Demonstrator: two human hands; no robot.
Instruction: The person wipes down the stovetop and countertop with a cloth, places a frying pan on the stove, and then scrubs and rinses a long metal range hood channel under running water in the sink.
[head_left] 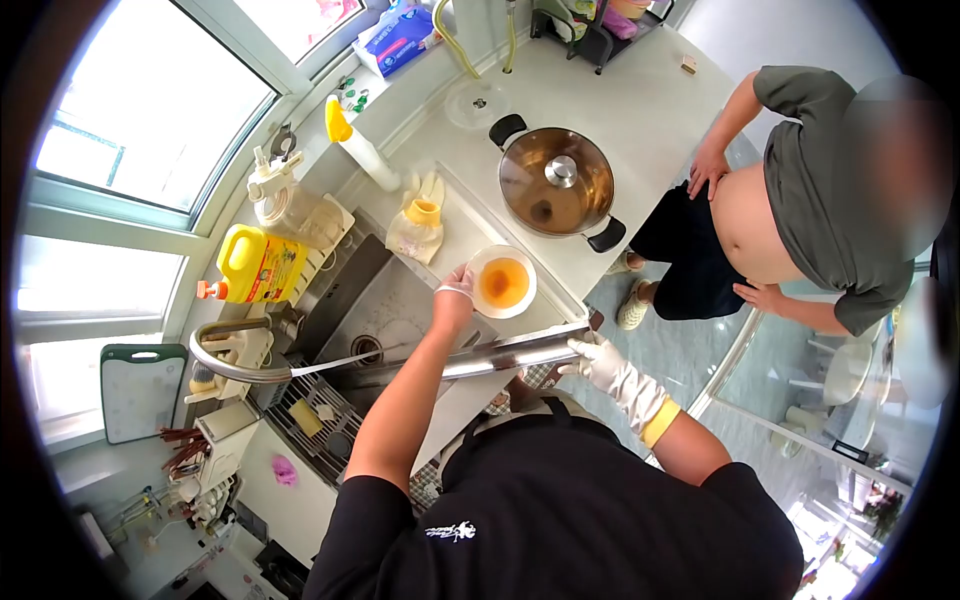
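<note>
My bare left hand (457,292) grips the left rim of a small white bowl (503,282) with orange-yellow liquid in it. Below and to the right, my right hand (592,362) wears a white glove with a yellow cuff; its fingers look apart, at the metal front edge (520,352) of the sink. The steel sink (350,310) lies left of the bowl, and water runs from the curved faucet (235,370). A white glove with a yellow cuff (415,235) rests on the sink's surround, above my left hand.
A lidded pot (556,182) stands on the counter (640,110). Another person (770,200) stands at the right. Along the window are a white spray bottle with a yellow head (365,150) and a yellow jug (262,265). A drying rack (315,420) lies over the sink's lower left.
</note>
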